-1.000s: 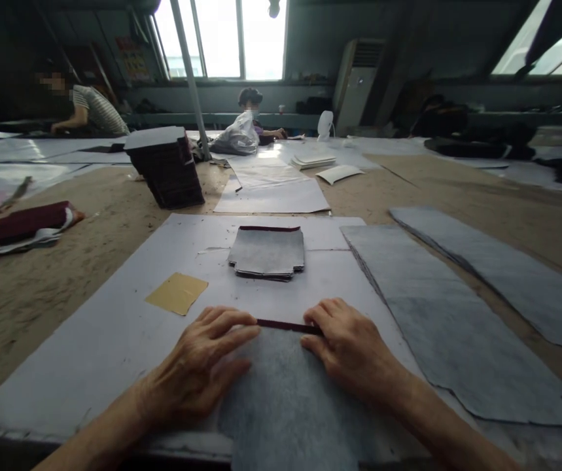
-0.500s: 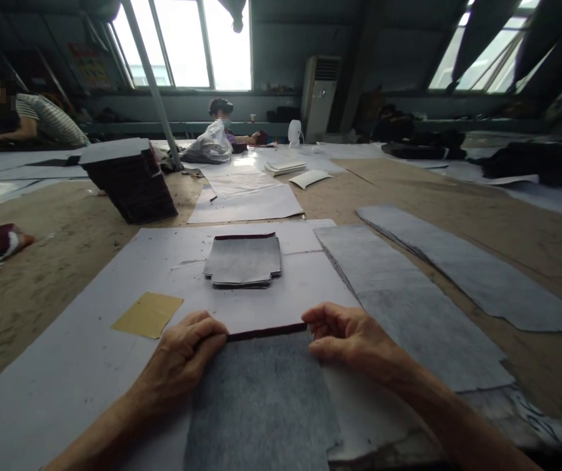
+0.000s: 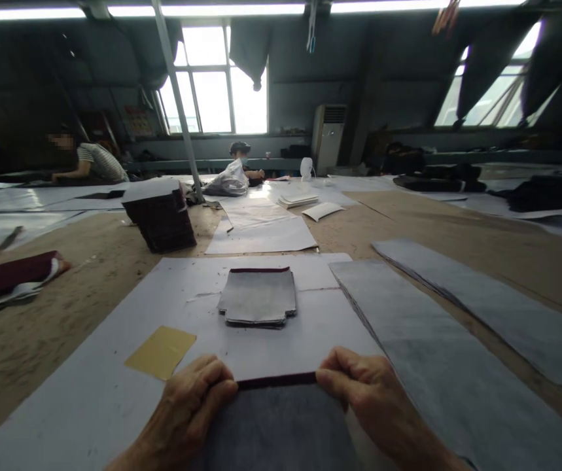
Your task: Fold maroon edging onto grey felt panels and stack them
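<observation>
A grey fabric panel with a dark maroon strip along its far edge lies in front of me, its near end out of frame. My left hand pinches the left end of that strip between thumb and fingers. At the right end, my right hand pinches the same edge, thumb on top. Beyond the hands sits a small stack of grey notched pieces with a maroon far edge. A yellow-tan square lies left of it. All rest on a large white sheet.
Two stacks of long grey panels lie to the right. A tall dark stack stands back left near a metal pole. Maroon folded fabric lies far left. Two people sit across the table, with a plastic bag between.
My view has tilted up, so everything sits lower in frame. My right hand has closed its thumb and fingers onto the panel's right corner; the left keeps its pinch.
</observation>
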{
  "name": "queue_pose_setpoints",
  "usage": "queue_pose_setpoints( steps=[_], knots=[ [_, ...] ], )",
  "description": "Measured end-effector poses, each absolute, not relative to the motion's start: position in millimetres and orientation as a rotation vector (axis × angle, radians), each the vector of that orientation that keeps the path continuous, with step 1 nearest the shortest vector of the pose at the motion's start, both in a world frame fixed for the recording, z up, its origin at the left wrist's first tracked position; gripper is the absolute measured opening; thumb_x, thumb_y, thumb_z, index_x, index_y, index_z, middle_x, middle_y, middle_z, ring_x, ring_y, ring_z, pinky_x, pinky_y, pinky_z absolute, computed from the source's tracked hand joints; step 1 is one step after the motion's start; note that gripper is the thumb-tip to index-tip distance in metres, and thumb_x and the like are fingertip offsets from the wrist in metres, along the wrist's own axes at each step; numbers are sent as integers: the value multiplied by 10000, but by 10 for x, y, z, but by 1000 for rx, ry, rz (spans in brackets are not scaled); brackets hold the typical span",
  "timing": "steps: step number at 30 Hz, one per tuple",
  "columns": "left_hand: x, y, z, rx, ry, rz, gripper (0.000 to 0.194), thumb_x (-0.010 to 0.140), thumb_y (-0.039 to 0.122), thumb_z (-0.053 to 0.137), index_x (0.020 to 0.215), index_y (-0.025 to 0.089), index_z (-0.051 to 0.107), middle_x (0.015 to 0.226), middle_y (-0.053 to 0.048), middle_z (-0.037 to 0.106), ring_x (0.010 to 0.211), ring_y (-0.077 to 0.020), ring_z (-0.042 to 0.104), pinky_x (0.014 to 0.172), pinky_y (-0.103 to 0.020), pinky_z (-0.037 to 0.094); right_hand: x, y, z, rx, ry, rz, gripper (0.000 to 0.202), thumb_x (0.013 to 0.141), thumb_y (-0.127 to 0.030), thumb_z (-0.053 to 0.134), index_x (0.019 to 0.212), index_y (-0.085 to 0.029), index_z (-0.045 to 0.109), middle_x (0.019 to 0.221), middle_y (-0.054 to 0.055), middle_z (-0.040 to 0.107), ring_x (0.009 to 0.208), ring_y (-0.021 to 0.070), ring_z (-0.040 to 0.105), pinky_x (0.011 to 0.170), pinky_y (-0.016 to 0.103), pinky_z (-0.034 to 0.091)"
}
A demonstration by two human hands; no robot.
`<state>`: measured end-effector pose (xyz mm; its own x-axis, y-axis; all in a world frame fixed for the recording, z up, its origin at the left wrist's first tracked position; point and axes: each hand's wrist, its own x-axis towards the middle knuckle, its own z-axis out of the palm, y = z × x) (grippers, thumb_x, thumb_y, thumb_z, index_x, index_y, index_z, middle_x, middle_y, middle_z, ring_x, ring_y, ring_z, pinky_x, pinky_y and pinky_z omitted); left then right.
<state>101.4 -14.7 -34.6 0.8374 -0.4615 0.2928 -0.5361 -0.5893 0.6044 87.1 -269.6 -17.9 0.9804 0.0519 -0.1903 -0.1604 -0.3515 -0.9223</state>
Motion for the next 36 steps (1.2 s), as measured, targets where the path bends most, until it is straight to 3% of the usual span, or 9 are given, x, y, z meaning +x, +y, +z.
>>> queue_pose_setpoints(
  steps=[7,12,17,23,28,33,36],
  knots=[
    [1523,-22,123,2223,-440,-227,333,792,468,508,695,161,589,602,16,493,597,-115,448,573,-220,350,1337,-2687,57,-1713,73,210,221,638,-353,576,593,-150,501,491,-55,403,451,53,338,454,200,279],
    [2324,-7,432,2196,-379,-100,344,717,465,558,692,127,616,560,9,512,521,-103,433,515,-220,338,2062,-2650,163,-1752,20,129,240,668,-368,574,679,-135,517,567,-29,455,469,59,380,463,210,306],
    [2883,-128,115,2337,-348,79,263,744,374,602,711,115,634,578,10,545,581,-127,506,599,-260,402,2630,-2533,-58,-2014,124,-105,141,684,-276,577,635,-156,521,544,-27,469,527,90,426,518,227,318],
    [3082,-189,-343,2449,-334,329,189,821,321,573,831,140,626,835,-26,629,832,-159,570,845,-375,427,2804,-2463,-302,-2304,237,-313,106,712,-271,596,640,-196,574,596,-20,558,624,123,498,584,242,313],
    [3132,-185,-453,2501,-340,425,176,829,307,562,838,145,632,853,-25,623,824,-148,566,828,-354,440,2850,-2426,-387,-2425,268,-356,81,731,-276,597,712,-198,586,671,1,594,666,143,538,585,248,335],
    [3130,-193,-490,2576,-297,461,187,800,310,529,838,185,662,904,-31,608,821,-151,560,782,-298,444,2815,-2378,-413,-2572,170,-442,133,809,-275,549,860,-157,581,936,49,577,844,162,535,723,310,421],
    [3078,-179,-478,2624,-345,434,279,760,368,462,837,209,678,934,-42,615,828,-182,575,787,-294,442,2789,-2360,-395,-2663,65,-397,210,863,-330,497,912,-139,570,964,47,568,869,152,539,758,334,454]
  ],
)
